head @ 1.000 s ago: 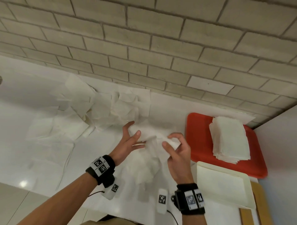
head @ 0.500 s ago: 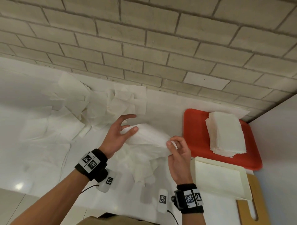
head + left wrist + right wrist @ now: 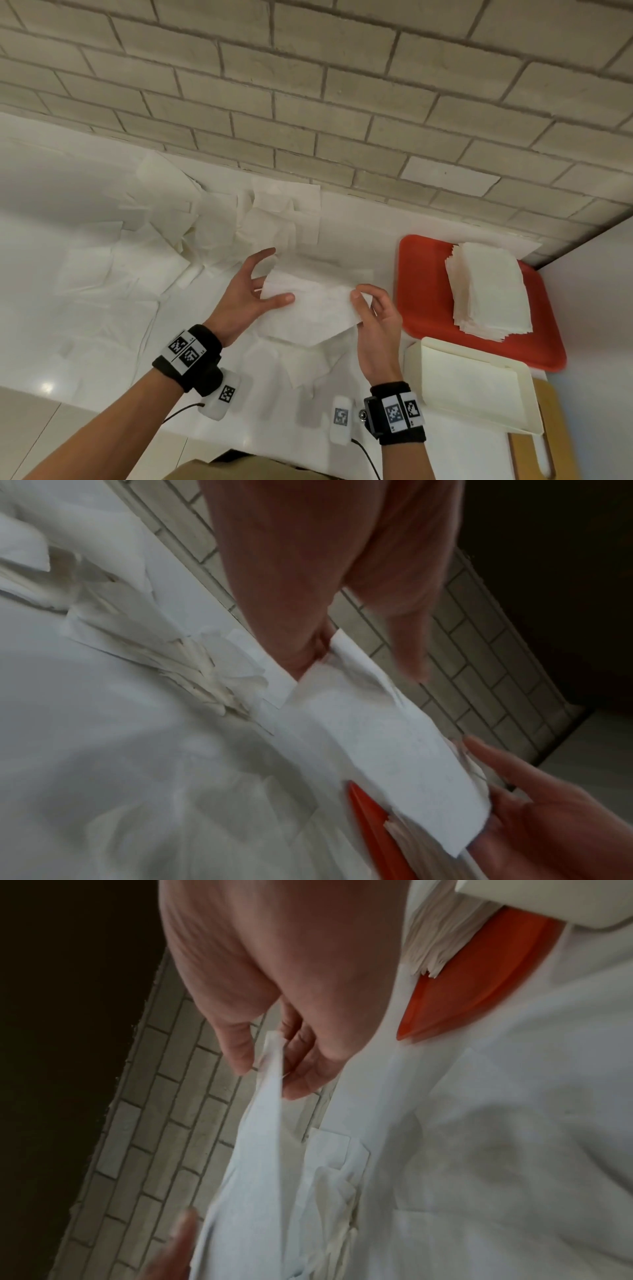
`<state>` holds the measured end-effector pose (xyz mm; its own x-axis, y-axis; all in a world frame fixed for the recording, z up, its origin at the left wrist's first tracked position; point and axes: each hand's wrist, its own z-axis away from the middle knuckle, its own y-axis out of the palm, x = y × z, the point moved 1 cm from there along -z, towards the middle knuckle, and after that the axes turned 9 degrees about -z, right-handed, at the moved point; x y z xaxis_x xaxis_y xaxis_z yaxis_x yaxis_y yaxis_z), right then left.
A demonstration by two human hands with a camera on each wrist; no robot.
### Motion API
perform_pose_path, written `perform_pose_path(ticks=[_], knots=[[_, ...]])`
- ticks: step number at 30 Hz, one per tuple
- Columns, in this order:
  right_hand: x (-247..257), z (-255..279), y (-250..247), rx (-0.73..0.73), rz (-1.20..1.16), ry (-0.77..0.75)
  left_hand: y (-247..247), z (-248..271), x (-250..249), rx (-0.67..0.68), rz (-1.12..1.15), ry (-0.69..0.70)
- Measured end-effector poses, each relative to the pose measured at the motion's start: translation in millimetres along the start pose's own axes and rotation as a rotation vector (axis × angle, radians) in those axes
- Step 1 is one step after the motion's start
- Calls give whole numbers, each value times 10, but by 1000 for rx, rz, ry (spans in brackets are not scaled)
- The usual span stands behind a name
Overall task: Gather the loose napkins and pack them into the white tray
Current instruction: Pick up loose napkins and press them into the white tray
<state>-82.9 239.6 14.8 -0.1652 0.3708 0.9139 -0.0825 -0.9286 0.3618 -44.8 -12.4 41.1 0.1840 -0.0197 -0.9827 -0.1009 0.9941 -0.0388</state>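
Observation:
A white napkin [image 3: 310, 305] is stretched flat in the air between my two hands, above the white table [image 3: 51, 308]. My left hand [image 3: 253, 294] holds its left end, thumb on top and fingers behind. My right hand [image 3: 371, 308] pinches its right end between thumb and fingers [image 3: 240, 1053]. The same napkin [image 3: 387, 753] shows in the left wrist view and edge-on [image 3: 263, 1123] in the right wrist view. Several loose napkins [image 3: 191, 236] lie scattered on the table to the left. The white tray [image 3: 520, 407] stands at the right front.
A red tray [image 3: 421, 294] with a neat stack of napkins [image 3: 486, 294] sits behind the white tray. A wooden board [image 3: 558, 445] lies under the white tray. A brick wall [image 3: 308, 102] borders the table's far edge.
The crumpled napkin between my hands has been pulled out flat. My hands have moved apart, the left one to the left.

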Motion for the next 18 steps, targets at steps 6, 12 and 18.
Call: perform_pose_path(ticks=[6, 12, 18], knots=[[-26, 38, -33, 3, 22, 12, -37, -44, 78, -18, -41, 37], [106, 44, 0, 42, 5, -21, 10, -21, -153, -87, -135, 171], [320, 44, 5, 108, 97, -107, -31, 2, -406, -129, -203, 279]])
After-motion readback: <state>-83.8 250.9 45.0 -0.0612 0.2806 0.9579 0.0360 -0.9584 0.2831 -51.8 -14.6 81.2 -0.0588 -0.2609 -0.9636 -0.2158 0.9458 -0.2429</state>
